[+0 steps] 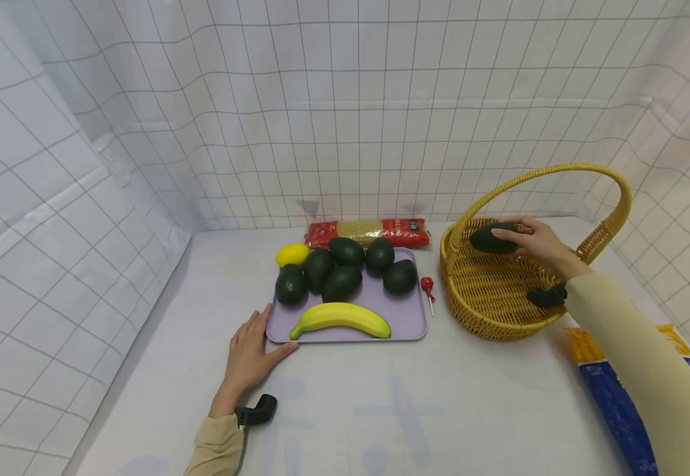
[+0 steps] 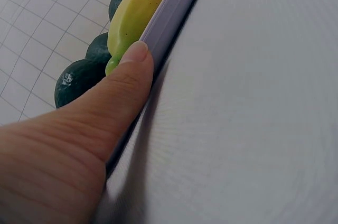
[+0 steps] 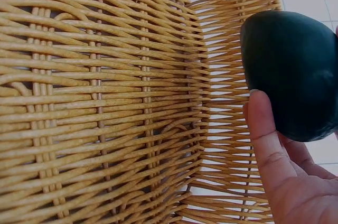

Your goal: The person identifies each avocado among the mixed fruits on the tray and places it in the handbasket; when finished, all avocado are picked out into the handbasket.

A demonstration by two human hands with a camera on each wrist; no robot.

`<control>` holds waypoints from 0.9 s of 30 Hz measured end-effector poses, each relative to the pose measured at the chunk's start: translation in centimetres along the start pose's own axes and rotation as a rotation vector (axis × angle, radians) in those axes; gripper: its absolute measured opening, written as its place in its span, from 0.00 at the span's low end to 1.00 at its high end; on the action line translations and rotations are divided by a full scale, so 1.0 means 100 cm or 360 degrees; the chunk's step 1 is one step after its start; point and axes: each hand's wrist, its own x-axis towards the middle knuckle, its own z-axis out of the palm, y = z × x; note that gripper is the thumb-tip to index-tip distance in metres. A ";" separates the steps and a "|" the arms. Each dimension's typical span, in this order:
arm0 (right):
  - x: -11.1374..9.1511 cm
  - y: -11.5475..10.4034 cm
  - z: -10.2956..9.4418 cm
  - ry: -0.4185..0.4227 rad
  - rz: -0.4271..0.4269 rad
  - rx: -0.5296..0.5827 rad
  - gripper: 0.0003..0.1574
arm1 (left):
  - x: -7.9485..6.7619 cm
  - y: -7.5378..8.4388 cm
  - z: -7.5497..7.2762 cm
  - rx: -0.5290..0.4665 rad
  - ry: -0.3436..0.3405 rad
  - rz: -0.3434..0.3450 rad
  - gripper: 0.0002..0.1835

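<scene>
In the head view, my right hand [image 1: 538, 244] grips a dark green avocado [image 1: 490, 238] inside the far part of a yellow wicker basket [image 1: 458, 297]. The right wrist view shows the thumb [image 3: 262, 118] pressed against that avocado [image 3: 290, 71], with woven basket wall behind it. My left hand [image 1: 251, 356] rests at the near left corner of a lilac tray [image 1: 375, 309], thumb and fingers spread along its edges. Several avocados [image 1: 342, 284], a yellow lemon [image 1: 293, 254] and a banana [image 1: 342, 318] lie on the tray. The banana's green tip sits close to my left thumb [image 2: 127, 76].
Behind the tray lies a red-and-clear packet of noodles [image 1: 359, 232]. A red lollipop [image 1: 427, 284] is between tray and basket. The basket's tall handle [image 1: 559, 168] arches over my right hand. A blue and yellow bag [image 1: 613, 403] lies under my right sleeve.
</scene>
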 end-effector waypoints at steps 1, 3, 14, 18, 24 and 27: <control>0.001 0.001 0.001 -0.0006 -0.0003 -0.0015 0.45 | 0.000 0.000 0.000 0.0001 0.0001 0.0000 0.52; 0.004 0.002 0.003 -0.0022 -0.0012 -0.0053 0.44 | 0.000 0.000 0.000 0.0004 0.0001 0.0000 0.52; 0.013 0.007 0.013 -0.0208 -0.0008 -0.0091 0.45 | -0.002 0.001 0.000 0.0005 0.0044 0.0023 0.51; 0.013 0.009 0.013 -0.0243 0.0014 -0.0105 0.45 | -0.001 0.000 0.000 0.0014 0.0029 0.0014 0.52; 0.013 0.010 0.013 -0.0224 0.0039 -0.0043 0.48 | -0.001 0.000 0.001 0.0013 0.0029 0.0012 0.52; 0.015 0.011 0.014 -0.0213 0.0061 -0.0005 0.49 | -0.002 -0.001 0.001 0.0008 0.0044 0.0021 0.51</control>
